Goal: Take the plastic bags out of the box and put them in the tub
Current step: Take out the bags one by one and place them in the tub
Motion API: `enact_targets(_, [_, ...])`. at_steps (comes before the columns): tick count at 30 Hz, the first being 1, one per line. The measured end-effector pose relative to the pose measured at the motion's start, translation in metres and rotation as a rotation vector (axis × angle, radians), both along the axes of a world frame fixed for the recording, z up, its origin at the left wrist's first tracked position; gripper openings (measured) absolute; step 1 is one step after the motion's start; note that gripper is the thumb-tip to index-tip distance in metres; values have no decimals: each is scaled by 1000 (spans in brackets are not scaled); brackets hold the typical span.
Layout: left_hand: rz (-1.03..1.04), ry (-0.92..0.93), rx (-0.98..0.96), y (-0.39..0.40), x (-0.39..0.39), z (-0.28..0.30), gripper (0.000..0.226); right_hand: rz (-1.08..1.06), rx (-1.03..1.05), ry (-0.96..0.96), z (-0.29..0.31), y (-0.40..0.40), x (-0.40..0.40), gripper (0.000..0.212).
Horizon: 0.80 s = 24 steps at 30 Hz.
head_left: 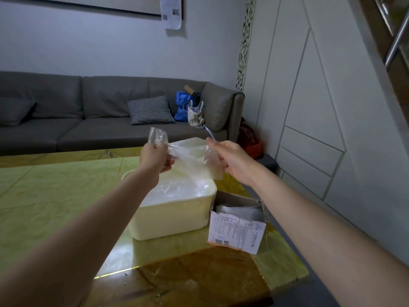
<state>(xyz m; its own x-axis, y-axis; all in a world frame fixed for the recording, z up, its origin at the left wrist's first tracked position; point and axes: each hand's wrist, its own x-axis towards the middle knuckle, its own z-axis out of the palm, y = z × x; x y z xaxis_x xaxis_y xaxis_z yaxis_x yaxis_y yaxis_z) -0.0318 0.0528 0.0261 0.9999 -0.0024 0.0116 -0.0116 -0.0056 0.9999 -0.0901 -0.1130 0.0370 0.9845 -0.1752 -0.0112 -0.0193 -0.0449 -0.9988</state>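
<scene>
Grey sofa (88,111) is seen along the far wall, with a checked cushion (150,110) and a blue bag (184,106) on its seat. Nearer, a counter (55,196) is covered by a yellow-green sheet, with bare brown wood showing at the near edge.

On the counter a pale tub (177,218) is set, open at the top; clear plastic is seen lying inside it. Just beside the tub, on its right, an open box (238,220) is placed, touching or nearly touching the tub wall. Its printed flap hangs forward, and more folded plastic is visible within.

A clear bag (190,154) is held stretched between both hands, above the far end of the tub. One end is gripped in the left hand (155,158), its fingers curled round the gathered plastic, a crumpled tuft standing up above the fist. The other end is held by the right hand (230,160): its fingers lie behind the film and appear to pinch it, though the exact grip is blurred by the plastic. Both forearms are extended forward over the counter.
</scene>
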Motion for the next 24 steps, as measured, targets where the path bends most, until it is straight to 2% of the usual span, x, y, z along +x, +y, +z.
enact_targets(2, [11,16,-29,0,1,0,30,-1,8,-17,-5,9,4,32])
enact_targets(7, [43,87,-60,13,9,-4,23,-350,-173,-191,-4,5,18,18])
enact_targets(9, [131,100,-44,25,15,-7,29,-392,-508,-241,-4,-6,24,22])
enact_targets(11, [150,31,42,34,17,-7,39,-314,-881,-259,-4,-9,25,23])
enact_targets(13, [-23,-78,140,32,10,1,58,-162,-1098,-314,0,3,23,28])
enact_targets(15, [-318,-80,184,22,-2,9,78,-24,-1205,-416,3,23,21,31])
enact_targets(16, [-447,-48,204,16,-8,11,77,24,-1221,-471,5,34,20,31])
enact_targets(18, [-564,4,239,10,-15,11,52,65,-1175,-576,9,52,18,28])
enact_targets(21, [-460,23,271,19,-4,1,21,-21,-1016,-644,14,57,21,28])
enact_targets(24, [-336,32,263,43,13,-6,19,-201,-909,-579,11,38,31,33])
